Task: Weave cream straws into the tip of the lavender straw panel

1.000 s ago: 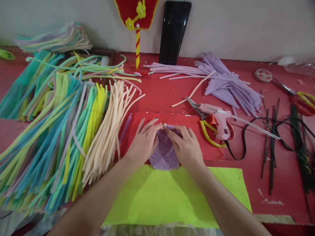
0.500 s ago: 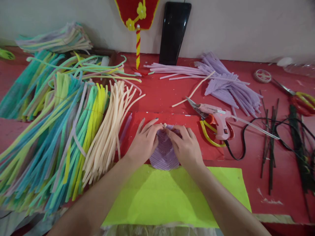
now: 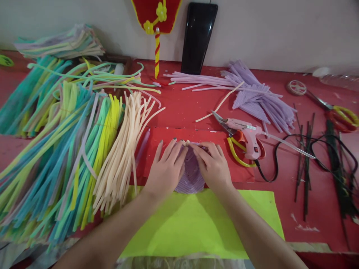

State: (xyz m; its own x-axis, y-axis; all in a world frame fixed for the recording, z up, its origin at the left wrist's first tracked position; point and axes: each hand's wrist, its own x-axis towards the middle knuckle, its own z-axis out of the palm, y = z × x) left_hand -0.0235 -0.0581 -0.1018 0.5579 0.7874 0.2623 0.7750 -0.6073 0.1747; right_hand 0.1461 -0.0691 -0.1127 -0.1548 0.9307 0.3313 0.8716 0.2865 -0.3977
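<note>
A flat purple piece (image 3: 190,177) made of pipe cleaners laid side by side in a V pattern lies in front of me, its lower end over a lime-green sheet (image 3: 202,224). My left hand (image 3: 166,164) covers its left side, with thumb and forefinger closed at the top edge and the other fingers stretched out. At the upper right, my right hand (image 3: 214,160) pinches the same edge. A small cream bit (image 3: 186,142) shows between the fingertips; exactly which finger holds it is hidden.
Bundles of coloured pipe cleaners (image 3: 56,160) and cream ones (image 3: 120,149) fill the left. Purple pipe cleaners (image 3: 252,97) lie at the back right. A pink glue gun (image 3: 246,132) rests on yellow-handled pliers (image 3: 234,153). Scissors (image 3: 342,114) and dark stems (image 3: 307,168) lie farther right. A phone (image 3: 199,37) leans on the wall.
My left hand has shifted slightly inward and covers more of the purple piece's left side. Both hands stay at its top edge; the view has moved a little.
</note>
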